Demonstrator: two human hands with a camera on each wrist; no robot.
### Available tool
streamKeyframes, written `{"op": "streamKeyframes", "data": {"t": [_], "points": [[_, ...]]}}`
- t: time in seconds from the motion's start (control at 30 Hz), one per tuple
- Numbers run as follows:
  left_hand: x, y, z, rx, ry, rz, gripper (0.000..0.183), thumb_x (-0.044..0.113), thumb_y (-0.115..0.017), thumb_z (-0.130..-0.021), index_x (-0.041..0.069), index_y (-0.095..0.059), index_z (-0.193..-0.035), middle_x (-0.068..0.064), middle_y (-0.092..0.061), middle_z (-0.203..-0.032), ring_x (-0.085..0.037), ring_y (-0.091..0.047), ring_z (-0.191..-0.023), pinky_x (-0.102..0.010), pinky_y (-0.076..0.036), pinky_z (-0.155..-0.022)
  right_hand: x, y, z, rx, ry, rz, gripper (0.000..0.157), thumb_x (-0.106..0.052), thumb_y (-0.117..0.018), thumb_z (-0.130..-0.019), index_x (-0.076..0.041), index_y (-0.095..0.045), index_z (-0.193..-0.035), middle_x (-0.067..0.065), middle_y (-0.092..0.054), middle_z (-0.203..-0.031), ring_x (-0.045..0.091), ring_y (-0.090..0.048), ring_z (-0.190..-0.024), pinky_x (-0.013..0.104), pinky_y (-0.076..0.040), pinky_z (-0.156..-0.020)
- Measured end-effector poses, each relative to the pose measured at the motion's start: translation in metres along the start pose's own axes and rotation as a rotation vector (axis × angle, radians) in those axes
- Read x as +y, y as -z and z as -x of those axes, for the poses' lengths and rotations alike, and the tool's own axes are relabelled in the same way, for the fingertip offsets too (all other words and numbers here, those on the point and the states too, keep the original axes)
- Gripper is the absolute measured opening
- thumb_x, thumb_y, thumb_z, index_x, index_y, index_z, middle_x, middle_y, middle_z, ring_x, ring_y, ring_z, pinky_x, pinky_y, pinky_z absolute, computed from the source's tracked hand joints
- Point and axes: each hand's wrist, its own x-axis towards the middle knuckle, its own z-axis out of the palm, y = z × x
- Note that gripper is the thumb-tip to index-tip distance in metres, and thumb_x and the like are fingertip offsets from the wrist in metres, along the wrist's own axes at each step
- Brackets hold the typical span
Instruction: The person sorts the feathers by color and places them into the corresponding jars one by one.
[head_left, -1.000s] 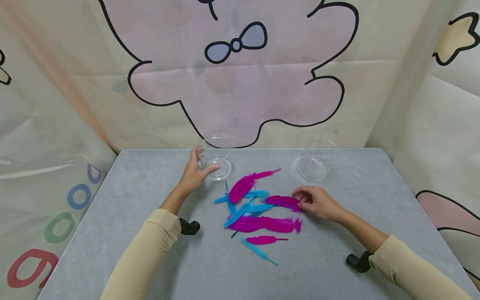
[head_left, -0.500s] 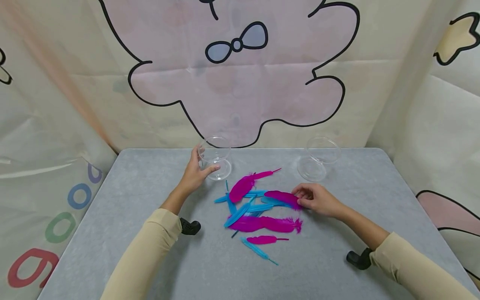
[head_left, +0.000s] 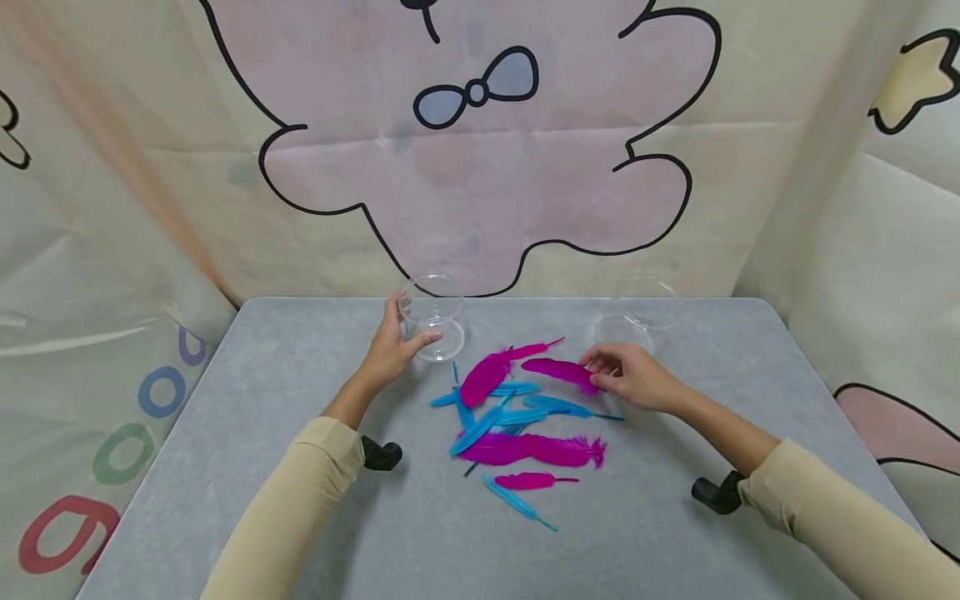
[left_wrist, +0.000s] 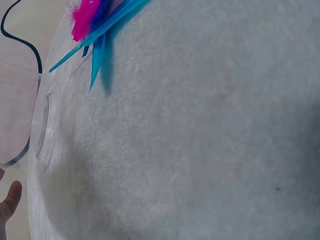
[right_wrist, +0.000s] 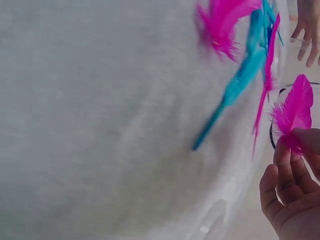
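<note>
My right hand (head_left: 633, 379) pinches a magenta feather (head_left: 555, 369) by its right end, lifted above the other feathers. In the right wrist view the feather (right_wrist: 299, 105) stands up from the thumb and fingertips. At the back of the table, my left hand (head_left: 390, 346) curls round the left side of a clear plastic cup (head_left: 432, 312), thumb in front. In the left wrist view only the thumb (left_wrist: 12, 199) and a bit of finger show. Below the right hand lies a blue feather (head_left: 555, 405). Other blue feathers (head_left: 474, 432) and magenta feathers (head_left: 487, 375) overlap mid-table.
A second clear cup (head_left: 648, 302) stands at the back right, partly behind the right hand. Nearer the front lie a small magenta feather (head_left: 528, 481) and a blue feather (head_left: 513, 500). A printed cloth (head_left: 480, 183) hangs behind the grey table (head_left: 285, 350).
My right hand has risen and moved back with the magenta feather, uncovering the blue feather under it. The left hand and its cup have stayed in place.
</note>
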Motion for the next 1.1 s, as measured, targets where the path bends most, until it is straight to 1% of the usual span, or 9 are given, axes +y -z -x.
{"op": "streamKeyframes", "data": {"t": [0.37,0.6,0.7,0.87,1.1], "points": [[0.0,-0.004,0.0,-0.015,-0.003,-0.011,0.099,0.041,-0.071,-0.091,0.012,-0.004,-0.158,-0.012,-0.023,-0.162,-0.034,-0.022,-0.148,-0.054,-0.021,-0.118,-0.029,0.007,-0.026,0.053,0.053,0.064,0.022,-0.001,-0.072,-0.088,-0.001,-0.069,-0.11,0.005,-0.068,-0.091,0.02,-0.062,-0.084,0.035,-0.056,-0.077],[-0.002,-0.005,0.001,-0.012,-0.006,-0.022,0.099,0.042,-0.071,-0.091,0.014,-0.004,-0.159,-0.011,-0.025,-0.162,-0.033,-0.025,-0.147,-0.055,-0.023,-0.117,-0.053,0.012,-0.052,0.08,0.036,0.072,0.023,-0.004,-0.071,-0.09,-0.003,-0.068,-0.113,0.007,-0.068,-0.095,0.023,-0.063,-0.089,0.038,-0.055,-0.081],[-0.003,-0.005,0.002,-0.006,-0.006,-0.024,0.099,0.042,-0.072,-0.091,0.014,-0.005,-0.158,-0.011,-0.026,-0.161,-0.033,-0.025,-0.147,-0.056,-0.023,-0.117,-0.063,0.014,-0.065,0.086,0.036,0.066,0.023,-0.004,-0.07,-0.091,-0.002,-0.068,-0.114,0.008,-0.068,-0.097,0.024,-0.062,-0.091,0.039,-0.055,-0.082],[-0.003,-0.004,0.002,0.005,-0.017,-0.024,0.099,0.043,-0.071,-0.091,0.014,-0.005,-0.158,-0.011,-0.026,-0.161,-0.034,-0.024,-0.148,-0.058,-0.023,-0.116,-0.077,0.017,-0.085,0.115,0.06,0.082,0.023,-0.003,-0.069,-0.092,-0.001,-0.067,-0.114,0.01,-0.067,-0.098,0.025,-0.062,-0.091,0.038,-0.055,-0.082],[-0.001,-0.003,0.001,0.009,-0.014,-0.033,0.098,0.043,-0.071,-0.091,0.014,-0.006,-0.158,-0.011,-0.026,-0.161,-0.035,-0.023,-0.148,-0.057,-0.024,-0.116,-0.092,0.023,-0.1,0.156,0.095,0.088,0.021,-0.001,-0.068,-0.092,0.001,-0.067,-0.113,0.012,-0.066,-0.097,0.026,-0.062,-0.091,0.037,-0.054,-0.081]]}}
